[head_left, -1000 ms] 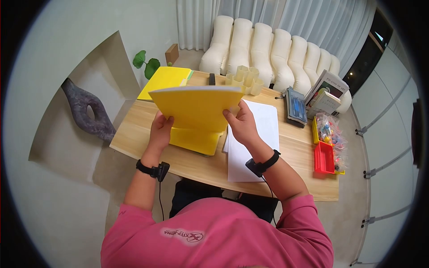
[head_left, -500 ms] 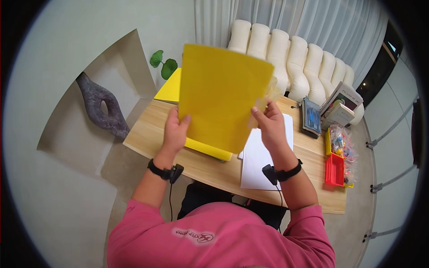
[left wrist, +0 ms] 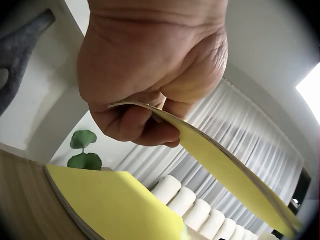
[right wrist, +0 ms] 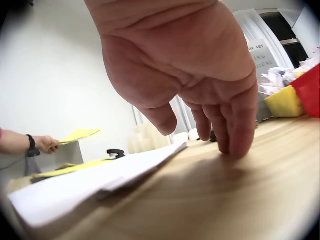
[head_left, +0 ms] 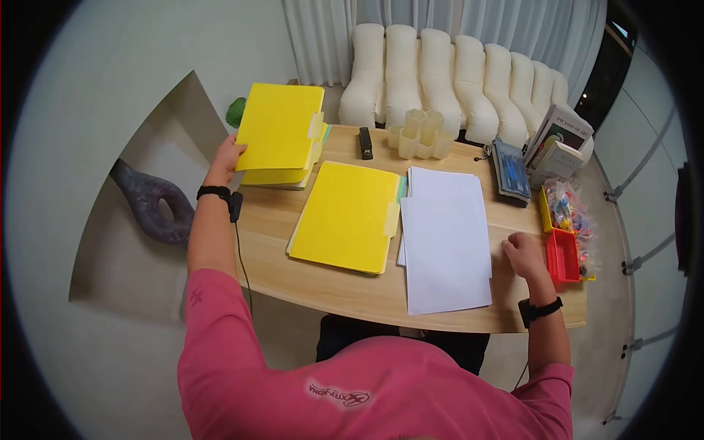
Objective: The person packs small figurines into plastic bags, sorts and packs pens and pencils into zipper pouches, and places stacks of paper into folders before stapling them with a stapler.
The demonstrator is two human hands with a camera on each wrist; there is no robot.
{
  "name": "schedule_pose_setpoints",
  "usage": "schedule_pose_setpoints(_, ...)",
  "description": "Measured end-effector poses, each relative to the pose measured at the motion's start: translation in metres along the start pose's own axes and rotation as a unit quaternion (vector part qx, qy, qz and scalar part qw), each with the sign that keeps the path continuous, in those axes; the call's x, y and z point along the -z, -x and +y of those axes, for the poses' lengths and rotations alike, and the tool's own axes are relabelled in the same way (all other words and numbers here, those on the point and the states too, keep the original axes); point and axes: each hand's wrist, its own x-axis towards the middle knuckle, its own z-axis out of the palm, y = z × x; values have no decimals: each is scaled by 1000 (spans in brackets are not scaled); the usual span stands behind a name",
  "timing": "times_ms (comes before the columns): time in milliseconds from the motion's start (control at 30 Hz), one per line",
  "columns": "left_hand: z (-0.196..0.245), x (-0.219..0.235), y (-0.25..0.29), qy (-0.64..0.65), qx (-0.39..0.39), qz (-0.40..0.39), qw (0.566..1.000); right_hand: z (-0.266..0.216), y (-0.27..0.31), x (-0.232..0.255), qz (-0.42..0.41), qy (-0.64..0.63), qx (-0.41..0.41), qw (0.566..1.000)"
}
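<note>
My left hand grips a yellow tabbed folder by its near left corner, thumb on top and fingers curled underneath in the left wrist view. That folder is raised at a tilt above another yellow folder lying at the table's back left. A second pile of yellow folders rests at the middle, with a green edge showing at its right. My right hand holds nothing. Its relaxed fingers point down, fingertips right at the tabletop, to the right of a stack of white paper.
Behind the folders stand a black stapler and a cream honeycomb-shaped holder. Along the right side are a blue pencil case, upright books, a red basket and bagged colourful items in a yellow basket.
The folder, held upright in both hands before, has moved to the back left in my left hand alone. My right hand let go and went down to the table's right side.
</note>
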Motion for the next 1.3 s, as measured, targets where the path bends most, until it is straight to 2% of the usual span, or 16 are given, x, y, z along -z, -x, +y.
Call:
schedule_pose_setpoints(33,-14,7,-12,-2,-1,-4,1000,-1,11,-2,27,-29,17,999)
schedule_pose_setpoints(133,-34,12,-27,-5,38,-27,999,-8,26,-3,13,-83,15,996)
schedule_pose_setpoints(267,-47,10,-25,-61,94,-18,994,-39,33,8,-19,-60,-27,998)
schedule_pose_setpoints(333,-67,16,-36,-175,51,-33,983,-43,31,6,-10,-17,-28,999)
schedule_pose_setpoints(367,-86,21,-47,-179,55,-34,982,-44,30,5,-12,-12,-24,1000)
schedule_pose_setpoints(433,-119,31,-67,-325,-40,21,945,-47,29,4,-10,-8,-26,1000)
schedule_pose_setpoints(467,-110,26,-55,-327,-37,21,944,-49,28,4,-3,-1,-27,1000)
schedule_pose_setpoints(533,-94,7,-32,-402,-57,94,909,-50,26,3,-9,1,-29,1000)
schedule_pose_setpoints(600,-89,0,-25,-402,-56,105,908,-51,27,3,-12,0,-36,999)
schedule_pose_setpoints(833,-104,-8,-35,-430,-44,161,887,-48,29,1,-7,-1,-38,999)
schedule_pose_setpoints(1067,-105,-11,-41,-466,-65,152,869,-53,29,2,-6,1,-42,999)
schedule_pose_setpoints(1133,-108,-11,-45,-460,-35,132,877,-53,29,2,-7,-1,-47,999)
schedule_pose_setpoints(1300,-108,-11,-44,-482,-34,127,866,-52,30,3,-5,-12,-46,999)
